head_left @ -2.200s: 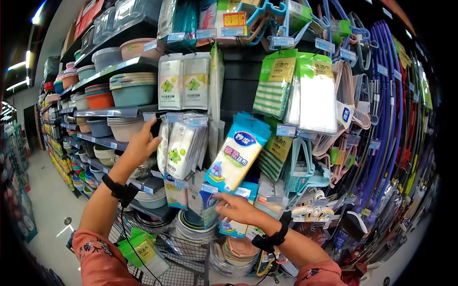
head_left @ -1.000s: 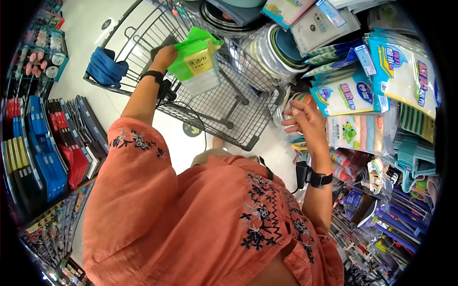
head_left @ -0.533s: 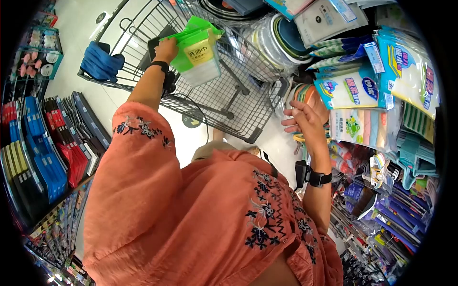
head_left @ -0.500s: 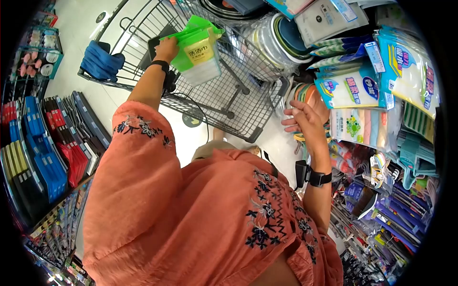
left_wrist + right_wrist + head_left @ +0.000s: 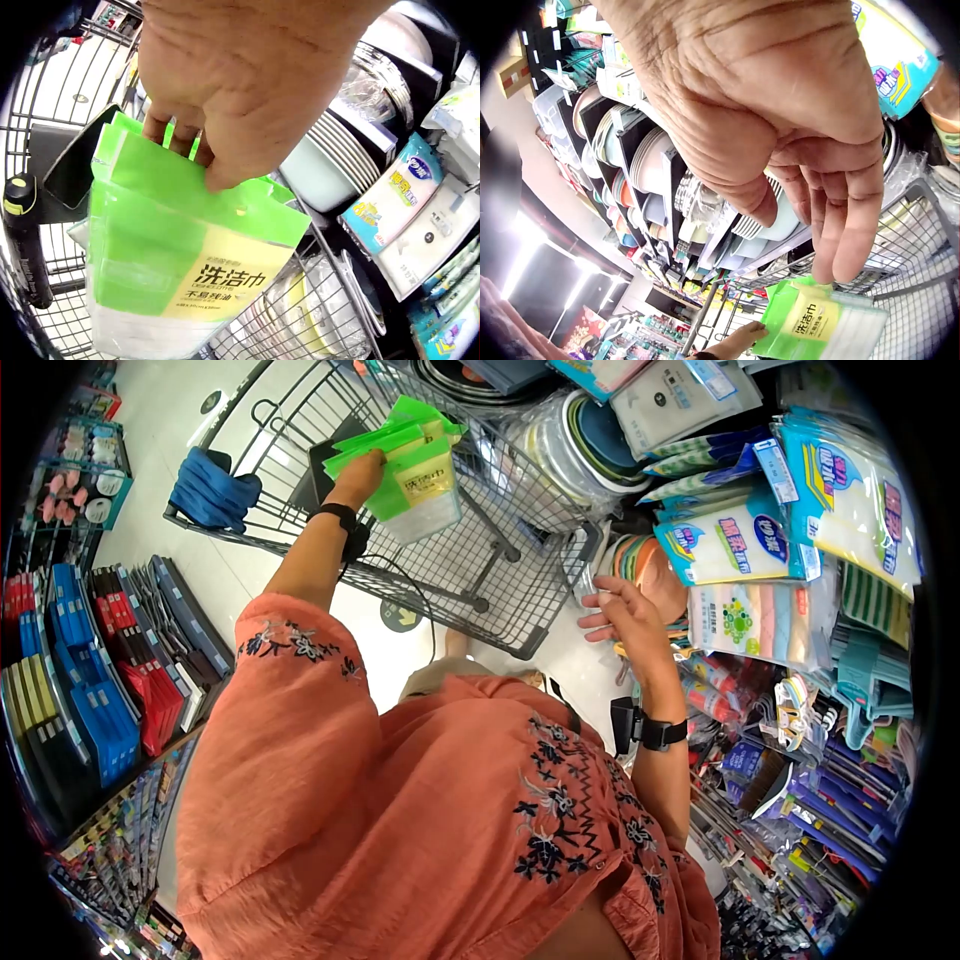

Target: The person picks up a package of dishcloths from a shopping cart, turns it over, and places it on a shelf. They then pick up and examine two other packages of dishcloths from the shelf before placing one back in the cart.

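Note:
My left hand (image 5: 358, 480) pinches the green top of cleaning-cloth packs (image 5: 422, 492), thumb on the near face and fingers behind. The packs hang upright over the cart's basket, their clear lower part showing white cloth. In the left wrist view the front pack (image 5: 187, 232) fills the middle, and more green plastic shows behind it. My right hand (image 5: 637, 625) hovers beside the cart's corner with relaxed, slightly bent fingers and holds nothing. Its palm (image 5: 757, 97) shows large in the right wrist view.
The wire shopping cart (image 5: 535, 635) stands ahead, a blue cloth (image 5: 215, 490) over its handle. Hanging cloth packs (image 5: 735, 550) and stacked basins (image 5: 600, 440) crowd the right side. Blue and red goods (image 5: 100, 690) fill a shelf at left.
The view has swung from the shelf down to the cart. My left hand, earlier raised at the shelf, now grips the green packs and has tilted their tops. My right hand has lowered slightly.

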### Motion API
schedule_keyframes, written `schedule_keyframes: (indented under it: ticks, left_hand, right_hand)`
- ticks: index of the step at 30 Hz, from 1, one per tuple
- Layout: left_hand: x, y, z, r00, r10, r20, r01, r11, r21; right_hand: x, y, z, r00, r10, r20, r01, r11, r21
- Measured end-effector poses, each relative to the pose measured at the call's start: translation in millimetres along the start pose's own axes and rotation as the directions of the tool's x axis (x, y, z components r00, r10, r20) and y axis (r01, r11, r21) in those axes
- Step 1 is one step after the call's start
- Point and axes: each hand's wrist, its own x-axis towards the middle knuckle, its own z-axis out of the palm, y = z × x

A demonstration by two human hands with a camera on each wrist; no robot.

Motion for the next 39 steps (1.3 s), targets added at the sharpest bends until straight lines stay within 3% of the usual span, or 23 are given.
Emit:
schedule_keyframes:
  ticks: [5,8,9,12,13,14,15,16,18,20,21,22,24,27,28,30,34,37,39]
  left_hand:
    - [-35,49,-37,0.954,0.293,-0.061,-0.299,0.940,-0.166]
    - [-63,98,-96,0.937,0.346,-0.034,-0.348,0.931,-0.109]
    - [-69,108,-112,0.882,0.453,-0.132,-0.465,0.880,-0.090]
    - [-101,156,-191,0.900,0.434,-0.037,-0.434,0.901,-0.004]
    - [-104,162,-208,0.840,0.533,-0.102,-0.538,0.843,-0.028]
    - [-108,168,-227,0.766,0.621,-0.168,-0.635,0.772,-0.041]
    - [-122,188,-258,0.807,0.583,-0.095,-0.587,0.809,-0.029]
    - [-129,200,-278,0.767,0.625,-0.148,-0.632,0.775,-0.004]
    - [-145,230,-323,0.763,0.636,-0.115,-0.639,0.769,0.011]
    - [-152,254,-356,0.690,0.706,-0.160,-0.711,0.703,0.033]
    - [-155,265,-375,0.672,0.727,-0.141,-0.727,0.684,0.062]
    - [-162,279,-388,0.654,0.746,-0.123,-0.748,0.662,0.041]
    - [-179,315,-412,0.726,0.670,-0.157,-0.686,0.723,-0.082]
    - [-163,340,-422,0.659,0.712,-0.242,-0.737,0.675,-0.022]
    - [-162,347,-421,0.691,0.675,-0.258,-0.711,0.699,-0.075]
    - [-135,344,-412,0.530,0.757,-0.382,-0.798,0.598,0.077]
    - [-129,345,-390,0.465,0.617,-0.635,-0.825,0.563,-0.056]
    - [-145,350,-356,0.493,0.469,-0.733,-0.815,0.543,-0.201]
    - [-151,349,-323,0.526,0.415,-0.742,-0.797,0.546,-0.260]
  right_hand:
    - [4,10,-3,0.997,-0.029,0.068,0.031,0.999,-0.018]
    - [8,7,-6,0.989,-0.080,0.124,0.087,0.995,-0.057]
    - [10,5,-8,0.985,-0.102,0.140,0.113,0.991,-0.071]
    - [20,-7,-12,0.972,-0.162,0.168,0.183,0.976,-0.118]
    - [24,-13,-14,0.968,-0.183,0.174,0.207,0.969,-0.135]
    - [26,-21,-14,0.951,-0.252,0.178,0.280,0.947,-0.157]
    - [27,-30,-15,0.929,-0.321,0.183,0.353,0.918,-0.179]
    - [29,-40,-17,0.901,-0.390,0.187,0.424,0.883,-0.200]
    - [37,-55,-20,0.841,-0.519,0.154,0.541,0.800,-0.261]
    - [40,-71,-16,0.746,-0.654,0.121,0.659,0.702,-0.269]
    - [46,-78,-21,0.715,-0.678,0.171,0.695,0.665,-0.275]
    - [42,-85,-21,0.706,-0.674,0.216,0.708,0.683,-0.182]
    - [30,-98,-19,0.677,-0.672,0.300,0.704,0.710,0.001]
    - [-1,-106,-20,0.733,-0.649,0.202,0.661,0.750,0.013]
    - [-5,-106,-22,0.739,-0.655,0.161,0.660,0.751,0.028]
    - [-17,-105,-27,0.747,-0.659,0.092,0.653,0.752,0.086]
    - [-41,-108,-55,0.752,-0.659,0.009,0.651,0.745,0.147]
    - [-58,-105,-74,0.795,-0.601,-0.081,0.605,0.775,0.185]
    - [-59,-101,-86,0.767,-0.634,-0.103,0.639,0.739,0.214]
